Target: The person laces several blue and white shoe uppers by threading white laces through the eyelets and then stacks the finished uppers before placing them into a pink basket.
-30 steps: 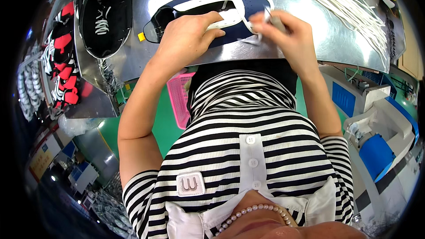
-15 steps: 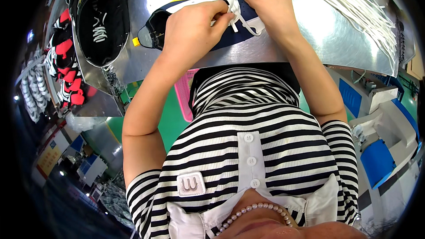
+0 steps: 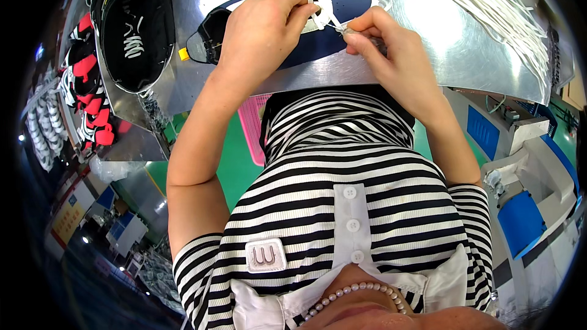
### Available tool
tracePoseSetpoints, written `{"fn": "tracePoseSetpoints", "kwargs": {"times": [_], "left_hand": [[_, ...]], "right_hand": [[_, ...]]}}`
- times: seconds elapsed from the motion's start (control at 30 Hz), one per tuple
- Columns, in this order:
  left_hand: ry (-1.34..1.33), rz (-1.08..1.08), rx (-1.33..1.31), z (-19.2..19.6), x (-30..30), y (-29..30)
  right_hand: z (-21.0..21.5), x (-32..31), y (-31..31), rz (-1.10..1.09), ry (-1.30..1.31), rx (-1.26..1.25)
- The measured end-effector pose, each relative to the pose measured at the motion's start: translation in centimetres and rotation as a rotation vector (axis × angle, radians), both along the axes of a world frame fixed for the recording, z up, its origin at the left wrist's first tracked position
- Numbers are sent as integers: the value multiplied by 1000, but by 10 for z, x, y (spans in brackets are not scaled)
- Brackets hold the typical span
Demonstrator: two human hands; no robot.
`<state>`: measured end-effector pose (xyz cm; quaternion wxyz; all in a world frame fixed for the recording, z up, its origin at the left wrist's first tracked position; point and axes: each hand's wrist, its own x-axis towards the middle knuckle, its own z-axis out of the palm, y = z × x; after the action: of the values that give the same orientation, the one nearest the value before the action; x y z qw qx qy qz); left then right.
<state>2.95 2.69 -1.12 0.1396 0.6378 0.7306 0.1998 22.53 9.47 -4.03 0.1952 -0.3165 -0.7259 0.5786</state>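
A navy shoe upper [image 3: 350, 1] with white trim, a yellow stripe and a dark heel lies on its side on the metal table [image 3: 367, 76], its toe to the right. My left hand [image 3: 260, 30] is closed in a pinch at the eyelet edge, gripping the upper by its white lacing. Just right of it, my right hand [image 3: 397, 52] pinches the end of a white shoelace [image 3: 332, 17] low over the upper. Another length of lace loops over the toe toward the far right. My left fingers partly hide the eyelets.
A bundle of white laces [image 3: 483, 15] spreads over the table's right side. Nested black shoe uppers [image 3: 136, 40] stand at the left, beside red, black and white pieces [image 3: 93, 85]. Below the table edge is a pink basket [image 3: 252, 128]. A grey and blue machine [image 3: 523, 223] stands at the right.
My right hand has come down and toward me from above the upper, drawing near the eyelets on their right. A lace now loops across the toe. My left hand has barely moved.
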Motion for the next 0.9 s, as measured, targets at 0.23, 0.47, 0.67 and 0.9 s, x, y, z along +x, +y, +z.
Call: {"fn": "tracePoseSetpoints", "kwargs": {"times": [0.23,0.47,0.67,0.9], "left_hand": [[-9,-31,-45,5,-1,1],[-262,-89,-137,2,-5,-11],[-171,-103,-7,-7,1,-19],[155,-234,190,1,6,-40]], "right_hand": [[0,-8,1,56,-177,98],[-9,-15,-7,-15,-81,285],[-28,-42,-20,-53,-61,548],[2,-4,-22,12,-111,451]]}}
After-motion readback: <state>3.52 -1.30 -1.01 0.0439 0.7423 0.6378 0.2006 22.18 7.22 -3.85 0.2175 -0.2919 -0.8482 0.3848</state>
